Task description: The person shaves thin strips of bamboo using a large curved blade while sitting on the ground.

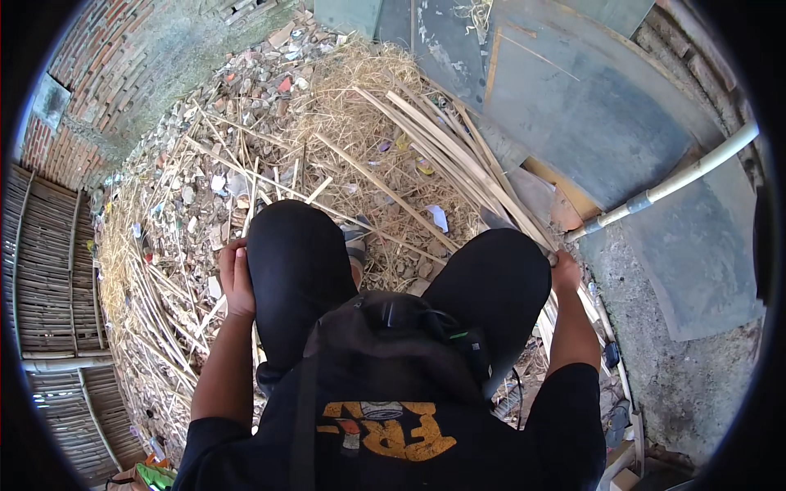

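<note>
I squat with both knees up in dark trousers. My left hand (236, 280) rests against the outer side of the left knee (296, 270); its visible fingers are stretched out and it holds nothing I can see. Beside the right knee (495, 274) is my right hand (566, 271), fingers curled, next to a bundle of long split bamboo strips (458, 155). What it grips is hidden by the knee. A grey pointed thing (494, 219) shows just beyond that knee; its kind is unclear. One loose strip (385, 190) slants across the ground ahead of me.
Rubble and straw (340, 98) cover the ground, with more thin strips (155, 315) at left. A brick wall (106, 74) and a bamboo-slat wall (53, 254) stand left. Grey sheets (573, 98) lean at the right, crossed by a pale pipe (688, 174).
</note>
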Tool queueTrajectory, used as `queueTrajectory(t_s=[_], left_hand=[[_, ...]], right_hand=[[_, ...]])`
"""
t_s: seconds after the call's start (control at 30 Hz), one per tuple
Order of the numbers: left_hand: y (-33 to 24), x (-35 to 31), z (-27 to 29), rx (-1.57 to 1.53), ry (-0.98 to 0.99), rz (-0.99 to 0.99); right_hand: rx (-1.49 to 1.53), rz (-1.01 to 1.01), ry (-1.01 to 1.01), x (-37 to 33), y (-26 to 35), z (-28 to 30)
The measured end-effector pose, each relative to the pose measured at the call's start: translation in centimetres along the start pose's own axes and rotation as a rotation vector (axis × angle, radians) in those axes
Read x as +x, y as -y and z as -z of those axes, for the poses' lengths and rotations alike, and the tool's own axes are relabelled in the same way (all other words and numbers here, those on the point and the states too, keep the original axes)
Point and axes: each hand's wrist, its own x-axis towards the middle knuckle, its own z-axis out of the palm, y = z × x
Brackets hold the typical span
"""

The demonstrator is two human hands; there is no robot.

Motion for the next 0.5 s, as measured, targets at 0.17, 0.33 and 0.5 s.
queueTrajectory(t_s=[0.17,0.33,0.5], left_hand=[[-0.8,1.2,0.0,0.081,-0.028,-0.189],[-4.7,3.7,0.3,0.127,-0.076,-0.319],[-11.4,7.9,-1.8,0.209,0.064,-0.629]], right_hand=[[-0.007,0.024,-0.124,0.8,0.7,6.0],[0.028,0.185,-0.142,1.0,4.7,14.1],[0.128,0.357,-0.149,0.6,11.6,21.5]])
